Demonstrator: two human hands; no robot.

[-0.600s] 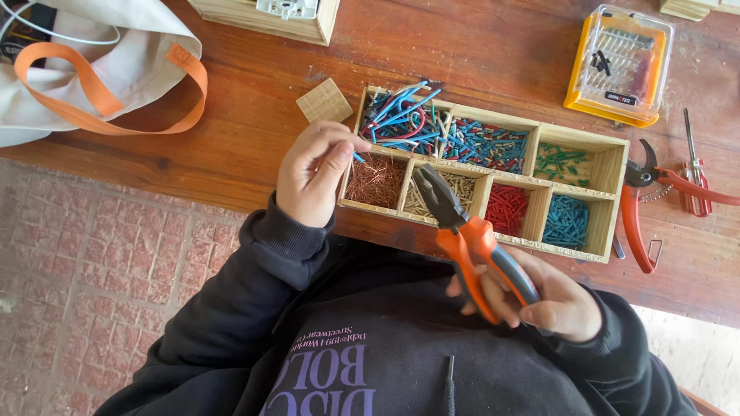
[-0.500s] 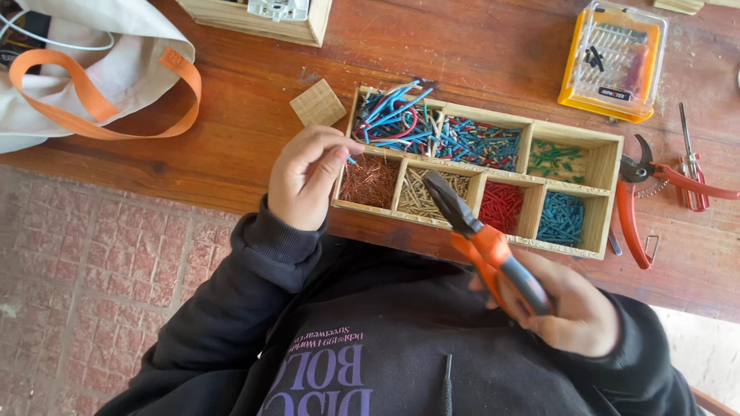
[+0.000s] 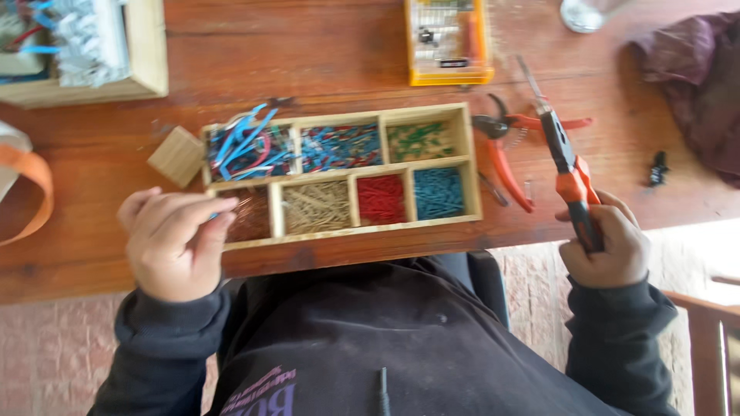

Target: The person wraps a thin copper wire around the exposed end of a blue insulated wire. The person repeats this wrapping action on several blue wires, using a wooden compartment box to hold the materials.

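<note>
Since the earlier frames the right hand [image 3: 609, 246] has swung out to the right, away from the wooden tray [image 3: 466, 166], fist shut around the orange-handled long-nose pliers [image 3: 566, 166], tips raised over the table [image 3: 308, 58]. At the tray's near-left corner, the left hand [image 3: 173, 239] pinches what may be a blue wire, too blurred to confirm. Seven compartments hold sorted wire bits: blue loops, mixed, green, copper, tan, red, blue. Red cutters [image 3: 505, 154] lie just beside it; a yellow case [image 3: 449, 42] is cut off above.
</note>
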